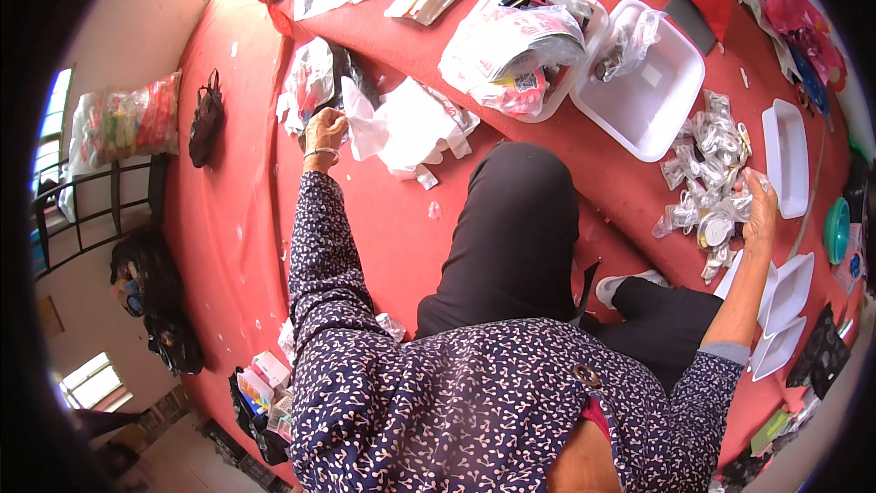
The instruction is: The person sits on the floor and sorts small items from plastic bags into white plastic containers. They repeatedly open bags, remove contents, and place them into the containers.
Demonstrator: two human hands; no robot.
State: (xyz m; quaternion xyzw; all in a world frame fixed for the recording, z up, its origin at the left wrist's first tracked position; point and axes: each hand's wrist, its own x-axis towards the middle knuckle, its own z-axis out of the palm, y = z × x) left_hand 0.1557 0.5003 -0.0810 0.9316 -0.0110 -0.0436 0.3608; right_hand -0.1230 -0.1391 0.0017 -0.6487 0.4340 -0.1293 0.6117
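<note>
Beside white plastic (415, 123), the left arm (324, 228) stretches forward, fingers (330, 120) curled.

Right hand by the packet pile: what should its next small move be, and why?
Probably the right hand should lift one packet clear of the pile: it is already at the pile's edge, while the left hand is across the red cover, by a crumpled white sheet. Whether it already grips one is unclear.
</note>
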